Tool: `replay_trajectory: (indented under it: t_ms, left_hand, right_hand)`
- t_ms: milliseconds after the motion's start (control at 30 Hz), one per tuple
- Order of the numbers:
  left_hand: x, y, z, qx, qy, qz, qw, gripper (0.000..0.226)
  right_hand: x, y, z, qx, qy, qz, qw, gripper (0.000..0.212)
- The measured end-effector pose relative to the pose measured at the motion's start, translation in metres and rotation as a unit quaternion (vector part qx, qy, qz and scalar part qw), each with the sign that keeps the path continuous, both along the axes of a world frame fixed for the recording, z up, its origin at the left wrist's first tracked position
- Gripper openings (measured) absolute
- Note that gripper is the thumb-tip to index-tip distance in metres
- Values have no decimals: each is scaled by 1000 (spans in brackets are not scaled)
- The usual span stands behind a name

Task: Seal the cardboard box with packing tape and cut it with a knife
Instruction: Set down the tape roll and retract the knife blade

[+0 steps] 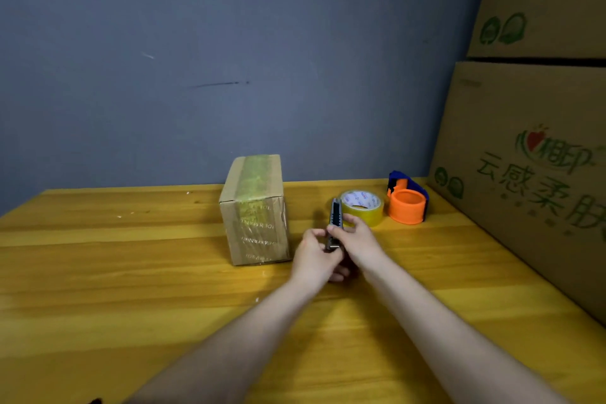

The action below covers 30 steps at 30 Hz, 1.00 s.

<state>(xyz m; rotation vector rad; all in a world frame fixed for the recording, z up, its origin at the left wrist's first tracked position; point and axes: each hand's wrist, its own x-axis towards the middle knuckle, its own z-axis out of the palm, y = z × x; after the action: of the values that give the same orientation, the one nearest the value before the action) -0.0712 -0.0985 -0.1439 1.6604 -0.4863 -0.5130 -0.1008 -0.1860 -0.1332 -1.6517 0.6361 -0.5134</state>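
Observation:
A small cardboard box (255, 210) stands on the wooden table (131, 272), with a strip of yellowish tape running over its top and down its front. Just right of the box, both my hands hold a grey utility knife (335, 216) that points away from me. My left hand (314, 256) grips its near end. My right hand (355, 239) wraps around the handle, thumb on top. A roll of yellow packing tape (364, 207) lies flat right behind the knife.
An orange and blue tape dispenser (406, 200) sits to the right of the roll. Large printed cardboard cartons (531, 157) are stacked along the table's right side. A grey-blue wall (229, 59) closes off the back.

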Motion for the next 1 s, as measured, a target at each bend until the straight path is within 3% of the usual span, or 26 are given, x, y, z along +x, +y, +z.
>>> replay_trajectory:
  t_ms: [133,367,500,1000]
  left_hand:
    - [8,-18,1,129,-86,54,986,33]
    - [19,-36,7,287,-184,89,936,28]
    - [30,-48,9,337,-198,91,916,35]
    - [47,-60,10,430,-230,69,870,40]
  right_hand:
    - [6,-7,15,-48,105,49,992,53]
    - [16,-11,28,-39,157,94,982,32]
    - [19,-16,27,-4,154,89,984,15]
    - [35,-31,8,49,120,88,988,27]
